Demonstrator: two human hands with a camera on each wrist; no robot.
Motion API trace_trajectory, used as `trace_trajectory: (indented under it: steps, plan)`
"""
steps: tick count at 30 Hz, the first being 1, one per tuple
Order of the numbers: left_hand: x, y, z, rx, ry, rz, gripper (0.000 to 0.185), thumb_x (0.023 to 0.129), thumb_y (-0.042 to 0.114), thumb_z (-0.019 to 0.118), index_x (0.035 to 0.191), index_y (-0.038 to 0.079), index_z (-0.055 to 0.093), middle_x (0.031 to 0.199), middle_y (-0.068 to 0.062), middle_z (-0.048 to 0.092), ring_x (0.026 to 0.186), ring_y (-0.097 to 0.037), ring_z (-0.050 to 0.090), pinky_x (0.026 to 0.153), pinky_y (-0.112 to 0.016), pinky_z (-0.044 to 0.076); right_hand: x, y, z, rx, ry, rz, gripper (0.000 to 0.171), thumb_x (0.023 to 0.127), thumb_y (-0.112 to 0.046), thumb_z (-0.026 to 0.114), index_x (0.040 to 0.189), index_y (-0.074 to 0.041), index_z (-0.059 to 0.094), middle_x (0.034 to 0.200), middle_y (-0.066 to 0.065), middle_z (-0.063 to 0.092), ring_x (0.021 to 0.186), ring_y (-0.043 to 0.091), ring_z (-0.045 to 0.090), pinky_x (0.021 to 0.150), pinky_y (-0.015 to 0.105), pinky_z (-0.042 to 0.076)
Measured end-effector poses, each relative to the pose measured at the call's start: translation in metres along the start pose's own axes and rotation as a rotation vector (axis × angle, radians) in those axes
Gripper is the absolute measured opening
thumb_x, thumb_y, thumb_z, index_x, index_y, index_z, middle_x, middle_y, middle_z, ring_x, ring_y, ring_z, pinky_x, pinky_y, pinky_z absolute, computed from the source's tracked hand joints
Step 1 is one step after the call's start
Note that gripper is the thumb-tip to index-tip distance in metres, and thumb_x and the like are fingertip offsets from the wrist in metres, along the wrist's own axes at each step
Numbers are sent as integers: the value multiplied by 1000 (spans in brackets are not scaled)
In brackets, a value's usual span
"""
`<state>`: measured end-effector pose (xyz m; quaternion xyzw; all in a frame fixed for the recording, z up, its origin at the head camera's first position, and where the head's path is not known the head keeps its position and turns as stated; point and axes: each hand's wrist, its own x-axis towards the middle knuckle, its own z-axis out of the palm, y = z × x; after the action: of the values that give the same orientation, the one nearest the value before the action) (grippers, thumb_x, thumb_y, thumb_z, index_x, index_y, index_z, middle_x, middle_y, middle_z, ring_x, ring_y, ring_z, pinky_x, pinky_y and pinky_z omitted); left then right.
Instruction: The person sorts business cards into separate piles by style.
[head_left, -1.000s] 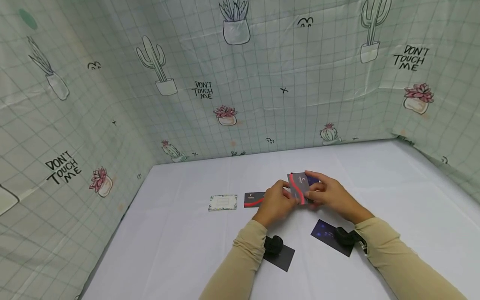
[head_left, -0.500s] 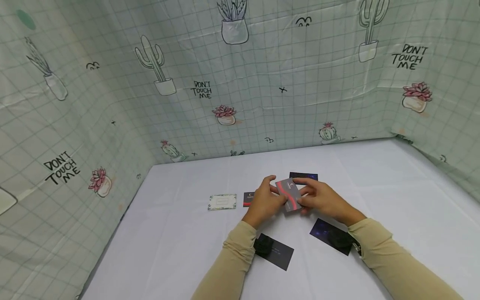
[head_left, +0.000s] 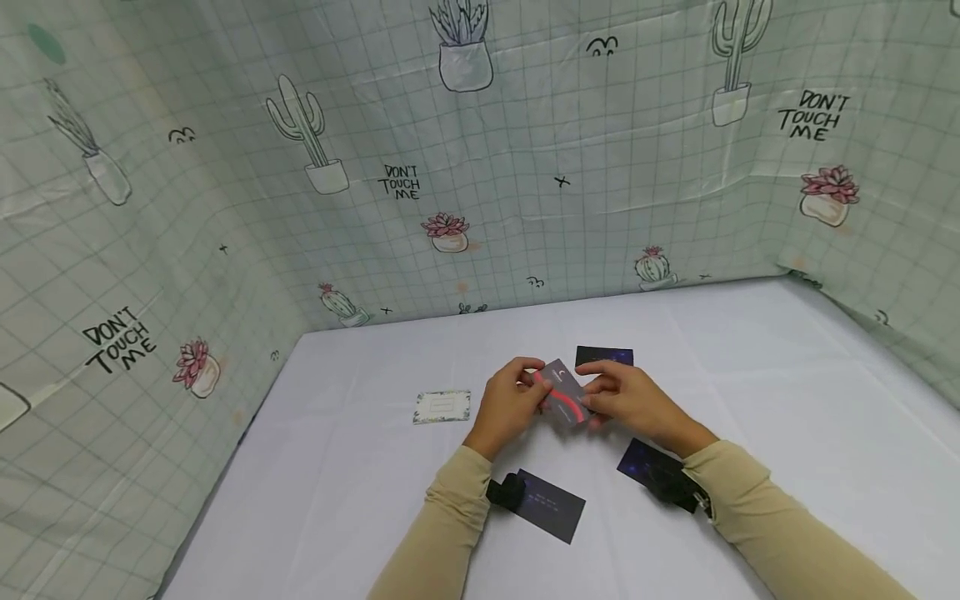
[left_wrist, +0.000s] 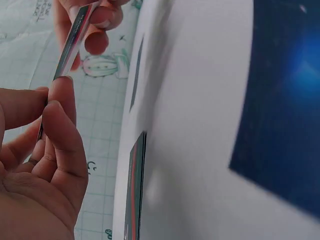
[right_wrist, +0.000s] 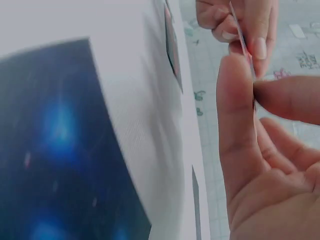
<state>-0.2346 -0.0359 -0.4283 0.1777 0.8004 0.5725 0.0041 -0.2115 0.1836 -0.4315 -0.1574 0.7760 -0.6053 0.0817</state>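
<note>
A grey card with a red wavy stripe (head_left: pixel 564 393) is held up over the table, tilted, between both hands. My left hand (head_left: pixel 506 408) pinches its left side between thumb and fingers, and my right hand (head_left: pixel 633 404) pinches its right side. In the left wrist view the card (left_wrist: pixel 72 42) appears nearly edge-on. Lying on the table near the left hand is another red-striped card (left_wrist: pixel 134 195), hidden behind that hand in the head view. Just behind the right hand lies a dark blue card (head_left: pixel 604 355).
A white card with a leafy border (head_left: pixel 442 407) lies to the left. Nearer me are a dark grey card (head_left: pixel 553 507) and a dark blue starry card (head_left: pixel 645 462), each partly covered by a wrist camera. Patterned cloth (head_left: pixel 510 167) hangs behind the white table (head_left: pixel 345 500).
Both hands have moved left with the striped card, which has turned to lean further left. The dark blue card at the back is uncovered, while the left hand now hides the striped card on the table.
</note>
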Motion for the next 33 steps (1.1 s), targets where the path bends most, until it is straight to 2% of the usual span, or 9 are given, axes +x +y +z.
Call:
trace_trajectory:
  steps: [5,11,17,21,27,30,33]
  plan:
    - [-1,-3,-10,-86,23,-35,24,95,5,68,118,0,62,92,-9,61,69,-15,68,67,-29,57,8,-4,4,-22,63,32,40,97,-4,63,133,11,52,102,17,71,76,26,71,73,37,58]
    - [-1,-8,-16,-120,41,-43,26,97,9,66,120,-2,58,95,-13,62,77,-23,70,69,-31,56,19,-5,9,17,127,87,36,97,-7,65,126,12,57,108,20,68,78,24,71,75,34,58]
    - [0,-9,-19,-130,73,-43,38,98,9,65,132,-2,55,92,-11,62,76,-22,71,69,-31,56,32,-7,12,77,211,136,38,95,-12,68,124,11,58,113,20,66,80,18,69,76,30,56]
    - [1,-10,-21,-123,92,-33,44,99,11,64,140,0,54,93,-10,61,76,-20,71,68,-29,56,38,-7,17,154,276,131,38,95,-12,69,123,13,59,112,18,65,82,13,67,76,27,56]
    - [-7,-16,-25,-161,191,-64,40,98,7,64,136,1,57,94,-14,59,77,-25,72,67,-30,57,38,-1,38,294,319,145,31,95,-8,68,117,12,59,99,12,67,81,13,67,73,28,57]
    - [-9,-19,-29,-173,255,-59,39,97,6,64,135,-1,58,94,-16,60,78,-29,72,67,-32,57,37,2,49,321,308,142,32,95,-6,68,120,11,58,97,13,70,78,17,71,69,31,58]
    - [-9,-22,-32,-173,300,-66,37,97,7,65,133,0,60,93,-14,60,76,-26,72,66,-29,57,37,1,56,345,293,119,38,94,-5,67,125,12,54,95,18,72,74,18,73,65,32,59]
